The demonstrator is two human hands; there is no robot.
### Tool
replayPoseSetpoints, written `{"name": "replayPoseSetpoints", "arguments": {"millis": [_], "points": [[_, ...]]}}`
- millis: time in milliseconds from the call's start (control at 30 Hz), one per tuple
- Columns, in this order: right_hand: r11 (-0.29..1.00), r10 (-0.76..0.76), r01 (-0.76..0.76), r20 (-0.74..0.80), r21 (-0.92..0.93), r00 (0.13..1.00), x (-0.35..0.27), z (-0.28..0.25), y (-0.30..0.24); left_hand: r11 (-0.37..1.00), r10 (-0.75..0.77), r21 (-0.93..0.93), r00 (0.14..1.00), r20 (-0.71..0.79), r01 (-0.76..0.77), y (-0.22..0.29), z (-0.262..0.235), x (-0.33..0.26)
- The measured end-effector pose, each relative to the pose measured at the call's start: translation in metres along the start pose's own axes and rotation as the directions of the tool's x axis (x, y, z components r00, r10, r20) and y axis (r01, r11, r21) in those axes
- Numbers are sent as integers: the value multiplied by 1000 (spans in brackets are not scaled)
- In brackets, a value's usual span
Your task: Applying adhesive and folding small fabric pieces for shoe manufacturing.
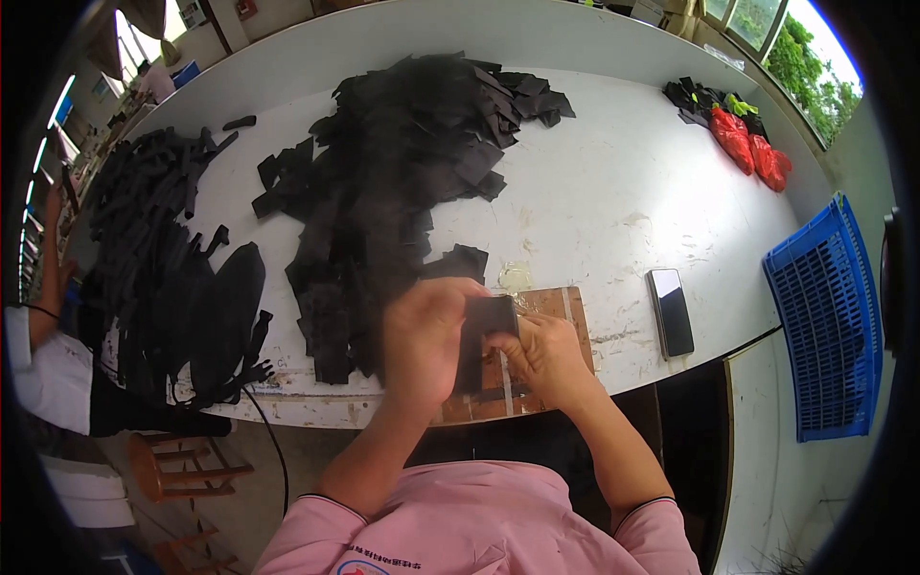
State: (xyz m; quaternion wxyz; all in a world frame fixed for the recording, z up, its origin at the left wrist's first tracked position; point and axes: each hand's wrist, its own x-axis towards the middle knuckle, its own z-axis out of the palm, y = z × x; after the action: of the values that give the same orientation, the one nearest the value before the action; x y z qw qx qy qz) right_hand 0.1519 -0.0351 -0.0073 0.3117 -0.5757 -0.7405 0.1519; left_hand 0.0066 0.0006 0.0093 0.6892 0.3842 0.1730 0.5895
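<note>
Pink shirt [450,517] at the bottom edge, both forearms reaching up. Right hand [551,355] pinches a black piece [493,314] between thumb and fingers, at its right side. Left hand [426,331] at the piece's left, fingers bent toward its top edge; they're mostly hidden, can't tell if pinching. Piece is between the hands, above a brown board [547,299] with pale strips, at the near edge of the white table [594,211]. Stool [149,468] on the floor, lower left; co-worker [57,369] beside the table, far left. Phone [672,314] right of board. Blue crate [826,331] past the table's right edge. Black strips [144,192] heaped left; big pile [412,134] of flat black pieces beyond the hands. Red bags [733,141] far right, near the window [757,19].
</note>
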Motion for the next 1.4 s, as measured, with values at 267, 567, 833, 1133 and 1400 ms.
{"name": "replayPoseSetpoints", "arguments": {"millis": [267,567,833,1133,1400], "points": [[997,-77,80,-137,17,988,-2,5,5,982,10,191,1000,-27,-5,2,-4,-1],[699,291,141,-459,701,839,-11,-63,-26,61,-43,971,971,236,-233,-25,-52,-34],[184,919,-185,-103,965,380,-216,31,64,-307,-170,893,943,287,-328,-49,-60,-52],[483,706,-501,19,718,708,-144,32,10,402,27,916,999,-25,12,-24,-54,-47],[762,307,-172,-115,625,945,-51,29,-37,865,-290,354,931,-222,354,-10,-25,-70]]}}
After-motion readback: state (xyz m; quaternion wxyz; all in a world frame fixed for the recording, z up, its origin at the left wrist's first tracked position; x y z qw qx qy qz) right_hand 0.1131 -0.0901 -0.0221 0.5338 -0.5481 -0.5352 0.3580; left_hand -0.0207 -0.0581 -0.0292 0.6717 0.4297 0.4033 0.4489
